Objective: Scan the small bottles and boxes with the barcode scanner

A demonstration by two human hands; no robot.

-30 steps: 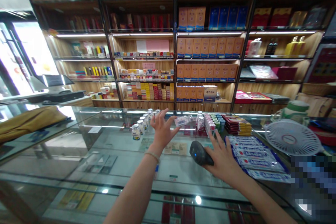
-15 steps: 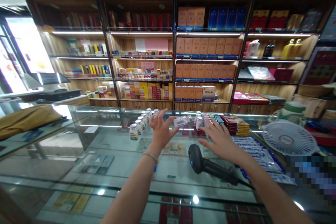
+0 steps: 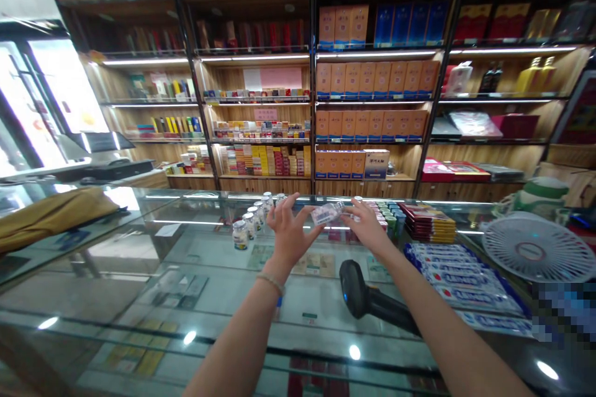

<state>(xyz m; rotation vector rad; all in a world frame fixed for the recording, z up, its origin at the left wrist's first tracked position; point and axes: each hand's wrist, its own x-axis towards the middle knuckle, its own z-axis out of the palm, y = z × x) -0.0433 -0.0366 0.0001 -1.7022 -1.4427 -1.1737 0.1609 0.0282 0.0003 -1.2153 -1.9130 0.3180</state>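
Note:
A small clear bottle with a pale printed label (image 3: pixel 326 213) is held tilted above the glass counter, between the thumb and fingers of my left hand (image 3: pixel 289 229). My right hand (image 3: pixel 369 232) is at the bottle's cap end, its thumb and fingertips closed there. That hand partly covers a few small bottles behind it, one white cap (image 3: pixel 357 199) showing. Left of my hands stands a row of small white-capped bottles (image 3: pixel 240 236). Below my right hand a black barcode scanner (image 3: pixel 354 288) lies on the counter, partly behind my forearm.
Stacked red and gold packs (image 3: pixel 428 223) and blue-white packets (image 3: pixel 465 279) lie to the right, beside a white fan (image 3: pixel 531 248). A mustard cloth (image 3: pixel 56 214) lies at the left on the glass counter (image 3: pixel 209 310). Stocked shelves (image 3: pixel 372 118) stand behind.
My right hand has moved left from over the bottles, its spread fingers closing at the bottle's cap end. My left hand keeps hold of the bottle. The view has shifted slightly.

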